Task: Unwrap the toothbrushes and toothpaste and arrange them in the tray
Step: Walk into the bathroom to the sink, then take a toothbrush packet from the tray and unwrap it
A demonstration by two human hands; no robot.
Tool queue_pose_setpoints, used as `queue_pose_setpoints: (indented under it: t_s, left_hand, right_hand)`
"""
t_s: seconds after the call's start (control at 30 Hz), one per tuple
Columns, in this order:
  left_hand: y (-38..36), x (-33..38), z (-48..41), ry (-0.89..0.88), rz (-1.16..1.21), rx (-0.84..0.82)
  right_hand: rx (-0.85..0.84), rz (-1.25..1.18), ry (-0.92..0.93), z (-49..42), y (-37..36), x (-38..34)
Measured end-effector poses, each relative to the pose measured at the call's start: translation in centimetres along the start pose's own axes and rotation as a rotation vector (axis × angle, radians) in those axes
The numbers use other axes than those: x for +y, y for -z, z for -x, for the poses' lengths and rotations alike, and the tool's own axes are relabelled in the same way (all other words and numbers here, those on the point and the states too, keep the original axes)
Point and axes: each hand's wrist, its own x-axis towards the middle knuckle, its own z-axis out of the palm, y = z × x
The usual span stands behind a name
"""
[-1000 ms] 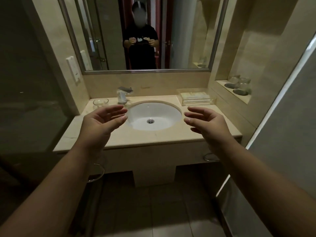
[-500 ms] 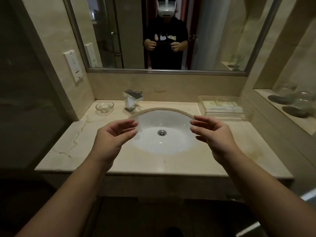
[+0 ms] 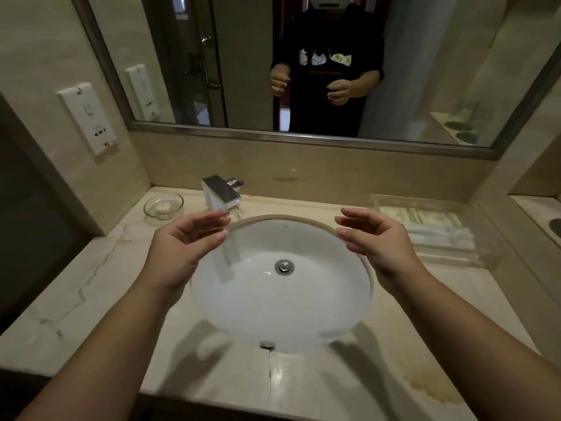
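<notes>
Left hand [image 3: 182, 250] and right hand [image 3: 379, 243] hang above sink [image 3: 282, 302], palms face each other, fingers loose and apart, holding nothing. Wide gap between hands. Left hand over sink's left rim, right hand over right rim. Tray [image 3: 431, 229], clear, sits far right on counter [image 3: 91, 299], just beside right hand, close to right wall. Wrapped packs [image 3: 425, 221] lie inside tray; too blurry to tell brush from paste. Tap [image 3: 221, 192] far, behind left fingers. Glass dish [image 3: 164, 205] far left. Near counter edge bare.

Both forearms are bare to the frame's edge; the mirror [image 3: 303, 71] shows a dark short-sleeved top with small pale chest prints.
</notes>
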Motion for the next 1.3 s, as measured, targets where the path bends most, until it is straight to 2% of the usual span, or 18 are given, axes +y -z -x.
queue_pose_setpoints:
  t_s: [0.23, 0.53, 0.73, 1.0, 1.3]
  left_hand:
    - [3.2, -1.0, -1.6, 0.050, -0.020, 0.104]
    - [12.3, 0.4, -0.9, 0.072, -0.056, 0.335]
    - [14.8, 1.5, -0.6, 0.083, -0.041, 0.401]
    - [14.7, -0.4, -3.6, 0.079, -0.073, 0.279]
    - [5.3, -4.3, -9.6, 0.094, -0.003, -0.111]
  right_hand:
    - [-0.113, 0.023, -0.031, -3.7, -4.5, 1.5]
    - [-0.351, 0.025, -0.067, -6.2, -14.9, 2.4]
    - [-0.443, -0.019, -0.039, -6.3, -19.8, 2.4]
    - [-0.322, -0.055, -0.043, -6.6, -18.7, 2.2]
    - [0.015, -0.035, -0.061, -5.2, -8.7, 2.3]
